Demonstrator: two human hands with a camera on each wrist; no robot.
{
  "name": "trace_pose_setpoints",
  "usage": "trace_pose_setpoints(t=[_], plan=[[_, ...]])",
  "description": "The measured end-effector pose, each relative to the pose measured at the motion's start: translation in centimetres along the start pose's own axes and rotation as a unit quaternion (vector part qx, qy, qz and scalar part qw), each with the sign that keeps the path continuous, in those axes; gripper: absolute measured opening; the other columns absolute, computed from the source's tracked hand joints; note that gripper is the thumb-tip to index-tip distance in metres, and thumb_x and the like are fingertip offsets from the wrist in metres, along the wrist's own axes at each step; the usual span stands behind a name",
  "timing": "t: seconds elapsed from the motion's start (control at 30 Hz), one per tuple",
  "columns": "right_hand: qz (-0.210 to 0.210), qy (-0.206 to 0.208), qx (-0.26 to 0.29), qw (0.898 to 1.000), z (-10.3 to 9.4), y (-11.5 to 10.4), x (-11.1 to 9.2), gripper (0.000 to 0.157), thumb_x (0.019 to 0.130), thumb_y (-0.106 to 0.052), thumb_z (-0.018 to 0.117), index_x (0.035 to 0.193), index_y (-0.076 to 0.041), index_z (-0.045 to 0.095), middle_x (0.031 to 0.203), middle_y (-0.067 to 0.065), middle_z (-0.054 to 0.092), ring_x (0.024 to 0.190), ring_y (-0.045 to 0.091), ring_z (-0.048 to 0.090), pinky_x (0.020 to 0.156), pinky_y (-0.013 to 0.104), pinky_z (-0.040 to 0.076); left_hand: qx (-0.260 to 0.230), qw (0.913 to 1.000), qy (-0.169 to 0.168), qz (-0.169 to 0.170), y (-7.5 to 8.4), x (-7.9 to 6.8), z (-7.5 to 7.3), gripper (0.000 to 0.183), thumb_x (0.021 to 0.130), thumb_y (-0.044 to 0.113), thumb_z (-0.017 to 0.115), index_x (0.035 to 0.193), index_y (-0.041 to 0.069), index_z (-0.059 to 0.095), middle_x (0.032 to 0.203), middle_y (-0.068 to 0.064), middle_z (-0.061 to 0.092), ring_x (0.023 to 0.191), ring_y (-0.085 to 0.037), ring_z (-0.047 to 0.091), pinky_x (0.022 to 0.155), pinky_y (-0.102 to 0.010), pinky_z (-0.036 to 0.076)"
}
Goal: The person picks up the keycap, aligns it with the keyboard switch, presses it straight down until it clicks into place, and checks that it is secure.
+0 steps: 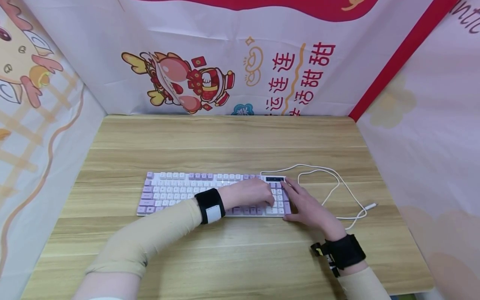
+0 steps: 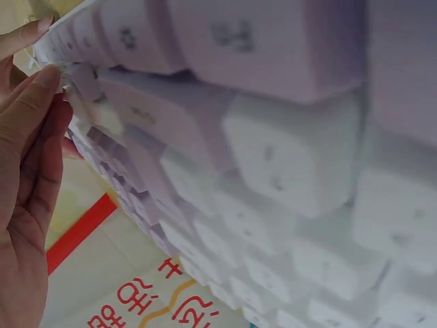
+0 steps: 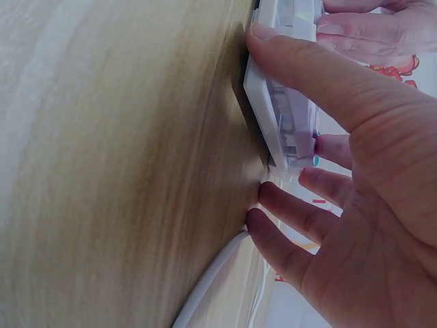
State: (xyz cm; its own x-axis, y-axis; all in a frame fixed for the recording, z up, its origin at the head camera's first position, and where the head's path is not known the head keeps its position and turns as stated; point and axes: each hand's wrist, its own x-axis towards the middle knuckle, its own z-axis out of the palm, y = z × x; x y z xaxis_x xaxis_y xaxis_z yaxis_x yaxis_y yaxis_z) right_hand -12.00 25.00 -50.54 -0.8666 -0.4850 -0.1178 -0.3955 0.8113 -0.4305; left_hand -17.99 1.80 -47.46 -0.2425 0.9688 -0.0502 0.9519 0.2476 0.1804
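A white and lilac keyboard [image 1: 168, 196] lies flat on the table. My left hand [image 1: 249, 192] reaches across it, fingers bent down onto the number pad at its right end. In the left wrist view the thumb and fingers of the left hand [image 2: 31, 143] are bunched close at the far keys; I cannot tell whether they pinch a key. Around the keyboard's right end my right hand [image 1: 305, 208] is spread. Seen from the right wrist, the thumb [image 3: 300, 58] touches the front edge, and the other fingers reach along the side, some down at the tabletop.
A white cable [image 1: 337, 173] loops from the keyboard's back over the right of the wooden table [image 1: 225, 258], its plug [image 1: 370, 206] lying there. Printed cloth [image 1: 225, 41] hangs behind the table and along both sides. Black straps [image 1: 210, 205] circle both wrists.
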Motion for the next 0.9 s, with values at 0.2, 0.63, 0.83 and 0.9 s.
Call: trace_pose_setpoints(t=[0.2, 0.63, 0.83, 0.9], plan=[[-0.008, -0.001, 0.000, 1.000, -0.1, 0.0, 0.1, 0.101, 0.078, -0.025, 0.085, 0.156, 0.000, 0.025, 0.162, 0.025, 0.023, 0.146, 0.044, 0.033, 0.118, 0.055, 0.035, -0.099, 0.9950, 0.004, -0.003, -1.2, 0.1, 0.3, 0.016, 0.090, 0.023, 0.073, 0.105, 0.021, 0.078, 0.106, 0.007, 0.075, 0.108, -0.009, 0.065, 0.099, -0.021, 0.050], [-0.006, 0.001, -0.002, 1.000, -0.1, 0.1, 0.1, 0.102, 0.077, -0.026, 0.086, 0.156, -0.001, 0.025, 0.163, 0.024, 0.022, 0.147, 0.044, 0.032, 0.119, 0.055, 0.034, 0.087, 0.9944, -0.051, 0.029, -1.0, 0.4, -0.7, 0.017, 0.094, 0.011, 0.062, 0.096, 0.021, 0.076, 0.100, 0.006, 0.074, 0.090, -0.011, 0.066, 0.078, -0.021, 0.055], [-0.006, 0.002, 0.001, 1.000, -0.2, 0.0, 0.1, 0.103, 0.077, -0.027, 0.086, 0.156, -0.001, 0.025, 0.164, 0.024, 0.021, 0.147, 0.045, 0.032, 0.119, 0.055, 0.034, 0.086, 0.9949, -0.046, 0.024, -0.5, -0.1, -0.4, 0.016, 0.096, 0.016, 0.064, 0.102, 0.024, 0.076, 0.103, 0.005, 0.071, 0.095, -0.009, 0.066, 0.081, -0.020, 0.055], [-0.004, -0.001, 0.000, 1.000, -0.2, 0.0, 0.1, 0.102, 0.078, -0.027, 0.085, 0.156, -0.001, 0.025, 0.164, 0.023, 0.021, 0.147, 0.044, 0.031, 0.119, 0.055, 0.034, 0.046, 0.9982, -0.033, 0.017, -0.6, -0.2, -0.2, 0.015, 0.096, 0.016, 0.064, 0.101, 0.024, 0.076, 0.101, 0.006, 0.071, 0.094, -0.009, 0.065, 0.081, -0.021, 0.055]])
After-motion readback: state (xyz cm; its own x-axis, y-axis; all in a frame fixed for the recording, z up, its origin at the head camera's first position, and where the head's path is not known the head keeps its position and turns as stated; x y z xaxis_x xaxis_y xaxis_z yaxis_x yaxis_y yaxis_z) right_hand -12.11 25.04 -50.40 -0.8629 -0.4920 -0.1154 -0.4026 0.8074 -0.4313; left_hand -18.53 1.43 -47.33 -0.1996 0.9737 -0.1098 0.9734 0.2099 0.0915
